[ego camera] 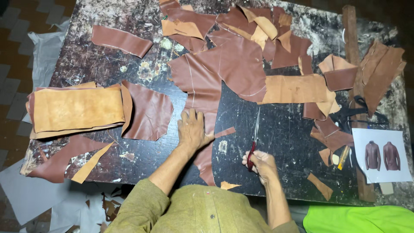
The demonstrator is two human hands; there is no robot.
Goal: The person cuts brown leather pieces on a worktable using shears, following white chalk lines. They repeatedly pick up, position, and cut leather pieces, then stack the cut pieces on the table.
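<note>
My left hand (192, 128) lies flat, fingers spread, on a large brown leather piece (224, 71) spread across the dark worn table (280, 129). A narrow strip of that leather runs down past my hand to the table's near edge. My right hand (261, 164) grips the red handles of long scissors (255, 137), whose blades point away from me toward the leather's edge. A small leather offcut (225, 132) lies between the hands.
A stack of tan and brown leather pieces (77, 110) lies at the left. Scraps are piled along the far edge (241, 26) and right (336, 86). A paper sheet picturing two jackets (381, 155), black scissors (351, 114), a wooden bar (351, 34).
</note>
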